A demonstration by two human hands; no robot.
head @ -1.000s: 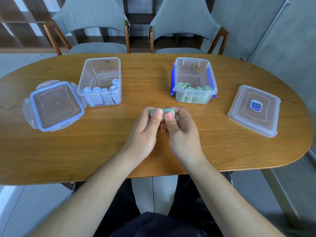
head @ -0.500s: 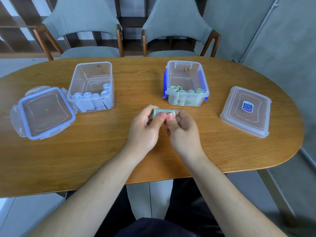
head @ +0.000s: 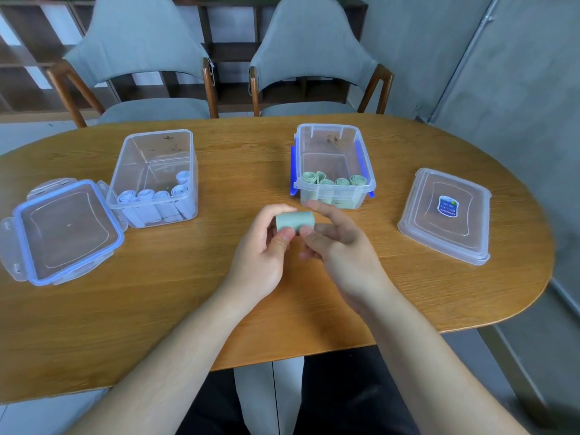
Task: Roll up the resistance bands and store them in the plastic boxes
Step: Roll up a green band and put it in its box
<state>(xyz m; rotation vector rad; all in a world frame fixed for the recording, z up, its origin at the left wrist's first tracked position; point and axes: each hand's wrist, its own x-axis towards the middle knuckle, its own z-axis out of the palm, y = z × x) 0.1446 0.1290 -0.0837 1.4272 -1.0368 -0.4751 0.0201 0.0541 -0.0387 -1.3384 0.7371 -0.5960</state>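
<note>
Pale green resistance band (head: 295, 221): rolled into short, smooth matte cylinder, lying sideways, held over centre of oval wood-grain desk (head: 188, 309), just near of right box.

Left hand (head: 260, 259) pinches left end, thumb against curled fingers. Right hand (head: 339, 249) pinches right end with thumb and forefinger, other fingers loosely bent.

Clear plastic box with blue latches (head: 332, 127), right: green rolls on end along near wall.

Clear plastic box without latches (head: 157, 135), left: pale lilac rolls.

Blue-rimmed clear lid (head: 62, 230) at left edge; plain clear lid with blue sticker (head: 445, 233) at right.
</note>
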